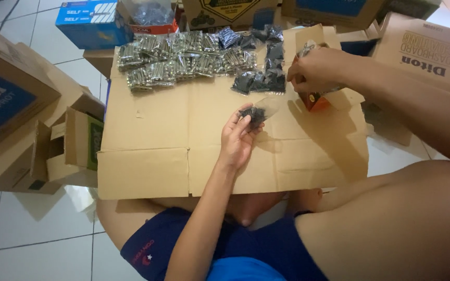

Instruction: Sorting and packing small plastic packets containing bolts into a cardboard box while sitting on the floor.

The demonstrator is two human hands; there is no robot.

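At frame centre my left hand (237,139) pinches a small clear bag of black screws (259,112); upper right, my right hand (316,70) grips inside a small orange box (319,99) on the flattened cardboard (152,130).

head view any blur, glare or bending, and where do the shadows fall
Head view: wide-lens bending at the edges; soft overall. Left hand and its small bag of dark pieces cast a shadow rightward on the cardboard sheet; right hand slightly soft; silver packets glint.
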